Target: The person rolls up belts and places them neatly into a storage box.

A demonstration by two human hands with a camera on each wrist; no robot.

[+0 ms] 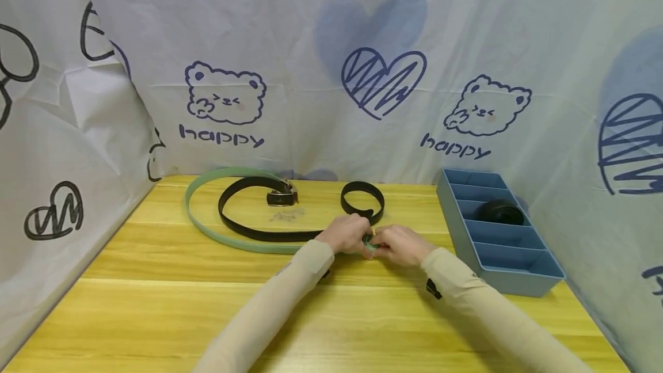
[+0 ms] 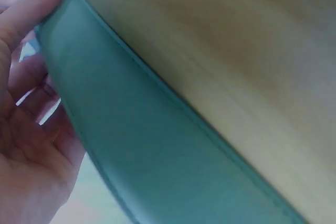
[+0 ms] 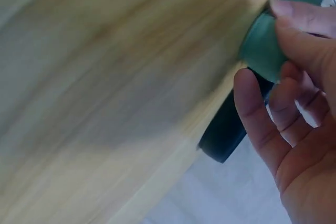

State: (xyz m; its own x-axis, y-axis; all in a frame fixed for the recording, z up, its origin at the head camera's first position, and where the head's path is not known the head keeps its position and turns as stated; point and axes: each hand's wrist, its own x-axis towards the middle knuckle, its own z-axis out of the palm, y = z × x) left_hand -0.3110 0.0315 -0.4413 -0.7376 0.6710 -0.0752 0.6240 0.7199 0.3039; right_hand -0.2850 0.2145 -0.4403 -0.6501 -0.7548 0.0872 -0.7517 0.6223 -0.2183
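Green belt point(image 2: 142, 103): its rolled end sits between your hands above the bench point(image 1: 336, 315), left hand point(image 1: 346, 235) at 9 o'clock, right hand point(image 1: 404, 245) at 3. Both pinch it. Unrolled length runs toward 9 o'clock, then curves outside the black belt point(image 1: 279, 236) toward 11; your left hand is nearer that length.

The green belt point(image 2: 139, 119) looks leather-like, smooth, softly glossy; the buckle point(image 1: 291, 192) at the head view's eight o'clock, shiny metal. The divided tray point(image 1: 513, 282) at four o'clock is matt plastic, the tabletop point(image 1: 155, 315) grained wood, the twelve o'clock backdrop point(image 1: 311, 33) creased matt cloth.
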